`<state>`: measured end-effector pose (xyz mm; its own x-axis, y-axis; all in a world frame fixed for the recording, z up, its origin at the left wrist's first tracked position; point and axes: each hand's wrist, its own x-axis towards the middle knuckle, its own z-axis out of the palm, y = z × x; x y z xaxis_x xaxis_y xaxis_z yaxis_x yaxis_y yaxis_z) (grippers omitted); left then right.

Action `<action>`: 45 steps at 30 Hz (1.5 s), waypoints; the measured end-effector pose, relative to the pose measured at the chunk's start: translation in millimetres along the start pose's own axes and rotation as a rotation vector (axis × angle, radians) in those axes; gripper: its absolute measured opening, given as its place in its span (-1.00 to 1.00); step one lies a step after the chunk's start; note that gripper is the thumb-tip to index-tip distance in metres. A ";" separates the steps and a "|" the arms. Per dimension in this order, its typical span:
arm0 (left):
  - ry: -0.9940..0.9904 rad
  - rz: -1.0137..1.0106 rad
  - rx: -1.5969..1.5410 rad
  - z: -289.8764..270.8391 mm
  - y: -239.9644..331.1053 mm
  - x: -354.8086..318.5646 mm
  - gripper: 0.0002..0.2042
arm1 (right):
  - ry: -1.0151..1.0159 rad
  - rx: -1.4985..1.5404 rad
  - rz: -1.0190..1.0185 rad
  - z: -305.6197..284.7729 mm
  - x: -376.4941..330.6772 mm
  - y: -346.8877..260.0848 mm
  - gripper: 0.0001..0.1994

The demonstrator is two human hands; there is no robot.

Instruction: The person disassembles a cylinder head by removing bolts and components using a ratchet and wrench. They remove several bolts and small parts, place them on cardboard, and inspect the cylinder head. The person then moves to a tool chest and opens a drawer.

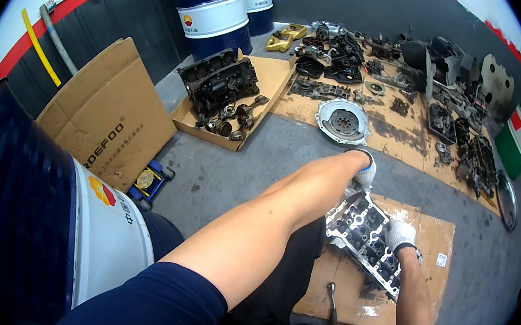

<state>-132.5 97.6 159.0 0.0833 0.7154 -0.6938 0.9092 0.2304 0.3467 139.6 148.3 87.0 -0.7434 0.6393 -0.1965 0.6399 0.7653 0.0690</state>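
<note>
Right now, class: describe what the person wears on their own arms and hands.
Both hands wear white knitted work gloves; the left hand glove has a dark band with a blue edge at the cuff, and the right hand glove has a dark cuff band. A dark navy short sleeve covers the left upper arm. Both forearms are bare.

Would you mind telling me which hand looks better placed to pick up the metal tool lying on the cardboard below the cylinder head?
Probably the right hand: it rests on the cylinder head's near end, closer to the metal tool. The left hand grips the far end, farther from it.
</note>
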 end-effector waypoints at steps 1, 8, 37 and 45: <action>0.004 -0.013 -0.023 2.1 -2.9 -1.6 -0.85 | 0.006 -0.046 -0.097 -2.6 -0.6 -6.8 -0.75; -0.021 -0.070 -0.113 10.1 -24.7 14.5 -0.79 | -0.002 -0.023 -0.183 -21.4 1.1 -17.8 -0.83; 0.113 0.880 -1.624 -32.8 80.7 -87.4 -0.61 | -0.082 0.065 -0.095 -23.0 2.7 -3.0 -0.72; 0.160 0.922 -1.807 -17.5 160.9 -176.2 -0.55 | -0.091 0.123 0.041 -9.9 3.0 0.0 -0.74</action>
<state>-8.1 20.2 348.1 0.0681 0.9970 0.0365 -0.7440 0.0264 0.6677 135.5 150.9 96.2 -0.6991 0.6560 -0.2843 0.6925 0.7203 -0.0408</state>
